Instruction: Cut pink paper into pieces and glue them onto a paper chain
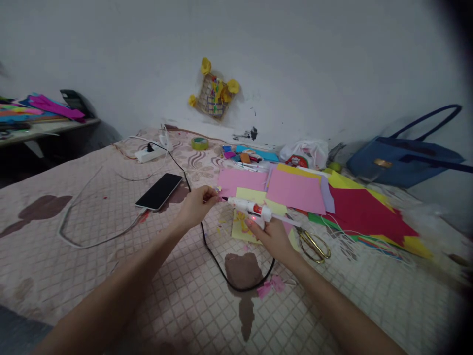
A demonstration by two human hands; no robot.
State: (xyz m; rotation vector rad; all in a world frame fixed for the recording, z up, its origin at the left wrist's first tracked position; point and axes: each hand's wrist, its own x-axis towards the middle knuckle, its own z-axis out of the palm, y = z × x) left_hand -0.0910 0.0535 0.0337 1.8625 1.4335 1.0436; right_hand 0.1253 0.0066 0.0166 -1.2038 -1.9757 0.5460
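My right hand is closed round the handle of a white hot glue gun, whose dark nozzle points left and whose red light is lit. A glue stick sticks out of its back end. Just left of the nozzle tip, the fingers of my left hand are pinched together on something too small to make out. Under the gun lie yellow paper sheets, one with a yellow figure on it, partly hidden by the gun and my right hand. Gold-handled scissors rest to the right.
A black cord loops across the patterned cloth. A phone on a white cable lies left, near a power strip. Pink paper, red paper and a blue handbag are at right; green tape sits behind.
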